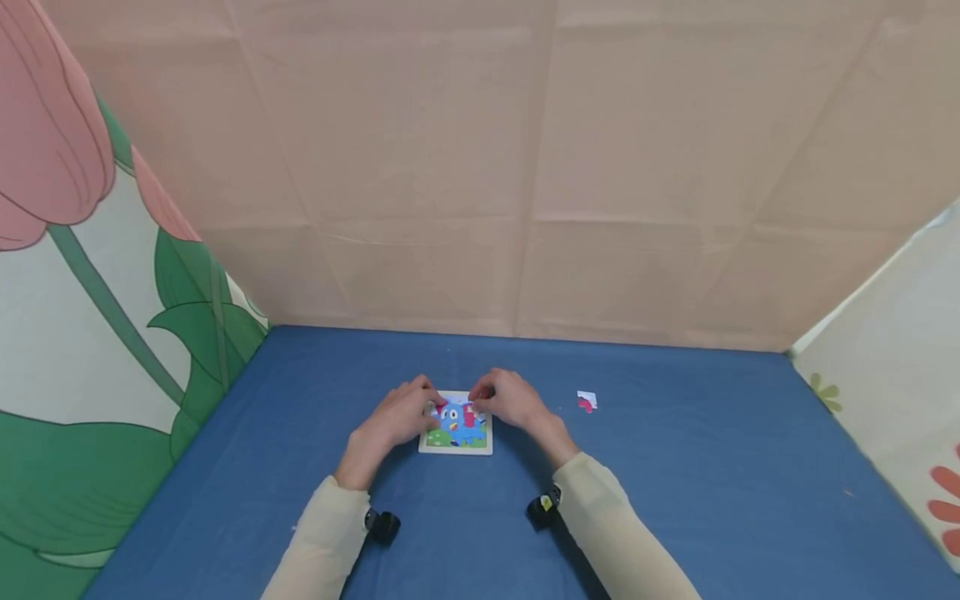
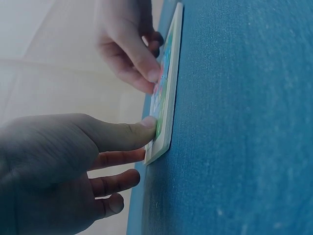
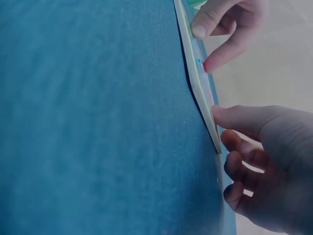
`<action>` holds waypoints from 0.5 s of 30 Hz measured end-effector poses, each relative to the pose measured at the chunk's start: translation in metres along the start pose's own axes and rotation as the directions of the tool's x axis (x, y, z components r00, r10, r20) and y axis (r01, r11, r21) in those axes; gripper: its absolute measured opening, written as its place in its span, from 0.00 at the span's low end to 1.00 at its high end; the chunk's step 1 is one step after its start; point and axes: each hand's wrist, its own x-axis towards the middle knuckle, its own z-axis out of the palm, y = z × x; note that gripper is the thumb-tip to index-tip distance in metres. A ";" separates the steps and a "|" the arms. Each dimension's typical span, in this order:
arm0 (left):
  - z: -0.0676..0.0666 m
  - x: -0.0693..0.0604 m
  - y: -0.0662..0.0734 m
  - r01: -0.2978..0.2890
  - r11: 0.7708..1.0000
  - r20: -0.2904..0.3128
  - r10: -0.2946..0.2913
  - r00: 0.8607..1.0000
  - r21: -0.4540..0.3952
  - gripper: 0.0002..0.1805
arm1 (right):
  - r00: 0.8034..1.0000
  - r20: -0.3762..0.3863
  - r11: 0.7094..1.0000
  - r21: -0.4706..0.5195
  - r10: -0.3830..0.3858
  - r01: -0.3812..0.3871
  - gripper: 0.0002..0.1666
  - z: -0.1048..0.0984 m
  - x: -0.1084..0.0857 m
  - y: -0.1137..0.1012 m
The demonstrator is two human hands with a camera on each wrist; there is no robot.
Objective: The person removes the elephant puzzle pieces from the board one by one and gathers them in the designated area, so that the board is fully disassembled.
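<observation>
A small jigsaw puzzle (image 1: 456, 438) lies flat in a pale frame, with a blue cartoon figure, red patches and green ground. My left hand (image 1: 396, 414) is at its left side. The left thumb and index finger touch the picture a little apart, as the right wrist view shows; the other fingers stay off it. At the upper right corner is my right hand (image 1: 513, 398), its thumb (image 3: 220, 116) on the puzzle and its other fingers bent. Whether a piece sits between its fingertips is hidden. A loose white and pink puzzle piece (image 1: 588, 401) lies to the right.
The puzzle rests on a blue cloth-covered table (image 1: 690, 467). Behind it rises a beige cloth wall (image 1: 420, 167). A flower-printed panel (image 1: 112, 333) stands at the left and a pale one (image 1: 885, 333) at the right. Each wrist wears a small black camera (image 1: 384, 527).
</observation>
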 end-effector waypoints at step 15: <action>-0.001 -0.002 0.002 -0.002 1.000 -0.005 0.002 1.000 0.001 0.17 | 1.000 -0.003 1.000 -0.009 0.017 -0.017 0.03 0.002 0.000 -0.003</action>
